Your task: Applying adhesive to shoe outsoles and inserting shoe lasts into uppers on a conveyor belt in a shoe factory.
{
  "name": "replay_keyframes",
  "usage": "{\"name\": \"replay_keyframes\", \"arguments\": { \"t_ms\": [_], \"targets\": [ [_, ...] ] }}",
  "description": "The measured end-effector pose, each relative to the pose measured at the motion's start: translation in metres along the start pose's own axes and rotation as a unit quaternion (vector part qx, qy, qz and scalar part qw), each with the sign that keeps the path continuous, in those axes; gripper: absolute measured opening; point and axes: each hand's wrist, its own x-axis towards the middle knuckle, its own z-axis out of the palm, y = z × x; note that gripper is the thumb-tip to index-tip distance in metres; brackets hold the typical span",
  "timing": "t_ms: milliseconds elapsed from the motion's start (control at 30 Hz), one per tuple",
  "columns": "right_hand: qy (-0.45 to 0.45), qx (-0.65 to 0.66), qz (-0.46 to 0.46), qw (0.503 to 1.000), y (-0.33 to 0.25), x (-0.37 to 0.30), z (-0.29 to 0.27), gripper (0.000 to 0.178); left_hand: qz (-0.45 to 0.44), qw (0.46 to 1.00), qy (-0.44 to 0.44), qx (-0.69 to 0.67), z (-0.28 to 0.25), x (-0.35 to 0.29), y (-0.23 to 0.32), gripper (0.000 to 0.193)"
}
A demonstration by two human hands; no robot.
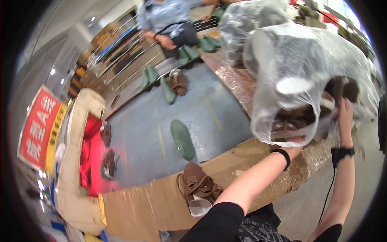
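Observation:
On the right stands a clear plastic bag point(262, 80) with brown shoe uppers point(292, 121) showing through its open mouth. My left hand point(297, 148) is at the bag's lower edge, below those uppers; its fingers are hidden by the bag. Farther right, my right hand point(345, 117) is closed at a brown shoe upper point(342, 89) beside the bag's plastic. A brown laced shoe upper point(198, 183) with a white lining lies on the cardboard-covered edge, left of my left forearm. Beyond it a green shoe last point(182, 139) lies on the grey conveyor belt.
Cardboard point(137, 205) covers the near edge of the grey belt point(141, 137). At the belt's left end, a red-lit machine opening point(90, 157) has brown shoes before it. Several green lasts point(168, 90) line the far side, where a person point(167, 24) in light blue stands.

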Motion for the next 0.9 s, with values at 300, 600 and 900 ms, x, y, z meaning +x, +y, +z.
{"name": "replay_keyframes", "arguments": {
  "t_ms": [300, 600, 900],
  "targets": [
    [0.01, -0.06, 0.027, 0.998, 0.138, -0.073, 0.005, 0.027, 0.16, 0.935, 0.008, 0.315, 0.051, 0.01, -0.032, 0.018],
    [-0.038, 0.062, 0.031, 0.997, 0.074, -0.147, 0.026, 0.026, 0.346, 0.912, 0.059, 0.214, -0.037, -0.137, 0.051, 0.013],
    [0.043, 0.161, 0.144, 0.975, 0.038, -0.219, 0.011, 0.032, 0.191, 0.959, -0.066, 0.199, -0.082, -0.274, 0.093, 0.025]
  ]
}}
